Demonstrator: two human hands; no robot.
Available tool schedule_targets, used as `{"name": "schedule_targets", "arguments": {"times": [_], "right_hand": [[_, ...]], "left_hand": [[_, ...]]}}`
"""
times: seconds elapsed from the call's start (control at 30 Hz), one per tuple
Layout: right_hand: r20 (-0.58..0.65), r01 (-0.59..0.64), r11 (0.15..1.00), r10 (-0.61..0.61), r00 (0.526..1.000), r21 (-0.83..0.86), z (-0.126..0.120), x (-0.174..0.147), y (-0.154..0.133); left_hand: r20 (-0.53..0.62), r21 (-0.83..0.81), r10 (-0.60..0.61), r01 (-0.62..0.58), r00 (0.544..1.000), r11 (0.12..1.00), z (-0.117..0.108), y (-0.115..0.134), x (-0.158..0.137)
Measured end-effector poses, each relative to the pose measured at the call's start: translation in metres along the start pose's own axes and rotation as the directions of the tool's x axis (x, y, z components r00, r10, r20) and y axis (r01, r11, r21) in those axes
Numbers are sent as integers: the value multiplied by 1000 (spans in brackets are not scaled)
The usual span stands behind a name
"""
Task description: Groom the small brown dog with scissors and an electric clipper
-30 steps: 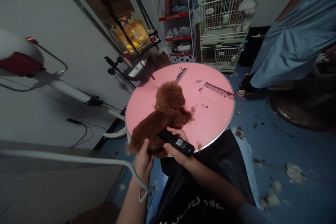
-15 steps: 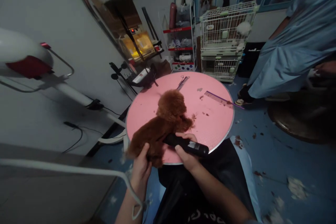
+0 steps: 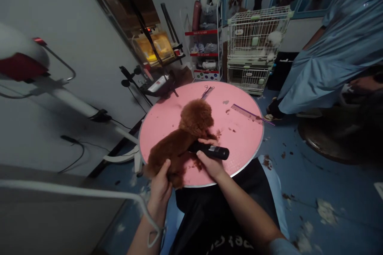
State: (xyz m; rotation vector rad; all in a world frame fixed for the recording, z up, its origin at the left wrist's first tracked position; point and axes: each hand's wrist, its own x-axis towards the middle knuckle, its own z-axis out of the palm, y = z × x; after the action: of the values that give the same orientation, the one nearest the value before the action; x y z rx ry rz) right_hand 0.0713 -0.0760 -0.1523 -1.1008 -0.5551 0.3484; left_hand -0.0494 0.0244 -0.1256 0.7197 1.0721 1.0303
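A brown curly-haired dog (image 3: pixel 175 145) stands on a round pink grooming table (image 3: pixel 239 151), its head turned away from me. My left hand (image 3: pixel 161 179) grips the dog's hindquarters, thumb on top; the fingers are partly hidden. In my right hand (image 3: pixel 209 161) are black hair clippers (image 3: pixel 217 152), their front end against the dog's side behind the foreleg. Fur hides the blade. Loose brown tufts lie by the dog's chest and below its belly. A purple-backed comb (image 3: pixel 251 114) rests at the table's right edge, and scissors (image 3: pixel 206 91) lie beside another comb at the far edge.
A white-and-red dryer (image 3: pixel 24 59) on an arm stands at left, with a pale bent bar (image 3: pixel 89 190) in front. Behind the table are a shelf rack (image 3: pixel 206 53) and a wire cage (image 3: pixel 254 44) holding a white dog. A person in a blue gown (image 3: pixel 338 63) stands at right.
My right hand and the clippers have moved up and forward along the dog's side toward its foreleg. A fur tuft now shows on the table below the belly. My left hand keeps its hold.
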Motion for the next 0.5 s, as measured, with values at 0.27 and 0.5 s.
{"name": "schedule_targets", "arguments": {"times": [0.27,0.5], "right_hand": [[-154,109,994,-104,983,27,2,5,-13],[-23,-87,995,86,996,-53,8,3,3]], "left_hand": [[38,21,36,-36,999,999,-5,-9,6],[95,61,149,-155,984,986,-10,-6,25]]}}
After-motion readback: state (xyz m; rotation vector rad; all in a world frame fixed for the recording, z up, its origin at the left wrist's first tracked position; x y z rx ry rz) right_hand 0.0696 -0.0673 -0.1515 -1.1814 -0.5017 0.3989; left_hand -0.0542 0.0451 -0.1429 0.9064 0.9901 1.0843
